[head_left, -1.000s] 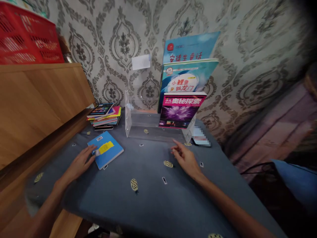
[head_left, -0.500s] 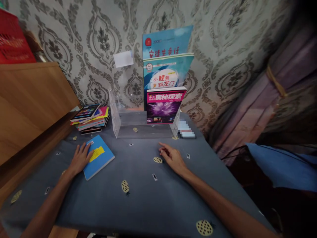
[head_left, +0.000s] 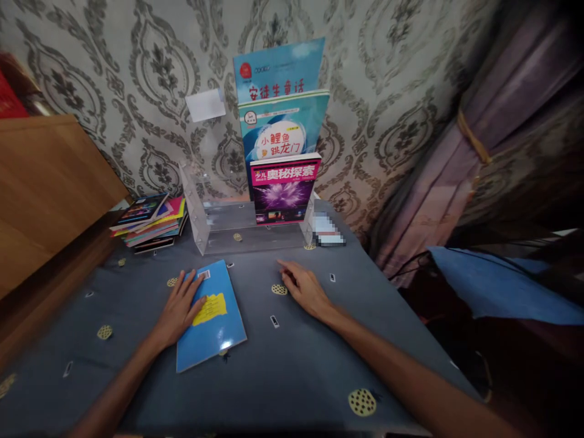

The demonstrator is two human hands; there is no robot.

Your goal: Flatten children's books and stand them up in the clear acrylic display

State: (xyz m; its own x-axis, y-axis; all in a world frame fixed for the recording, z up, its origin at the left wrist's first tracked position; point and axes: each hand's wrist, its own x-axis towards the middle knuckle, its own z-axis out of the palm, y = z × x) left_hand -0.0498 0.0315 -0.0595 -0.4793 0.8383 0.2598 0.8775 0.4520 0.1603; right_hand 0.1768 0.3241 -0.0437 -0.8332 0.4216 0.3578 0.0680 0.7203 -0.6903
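Observation:
My left hand lies flat with fingers spread along the left side of a blue book, its fingertips on the cover near the top. A yellow label and a small white barcode patch show on that cover. Resting on the cloth, my right hand holds nothing; its index finger points forward and the others curl loosely. Ahead of both hands stands a clear acrylic book rack. Its right half bears a pink and purple book, a teal book behind it, and a taller blue book at the back.
A stack of thin books sits at the back left beside a wooden cabinet. Right of the rack lies a pixelated flat item. A grey patterned cloth covers the table, its right edge near a curtain.
My left hand has slid the blue book to the right and toward me, turning it a little. The camera view has shifted right; my right hand stays in about the same place.

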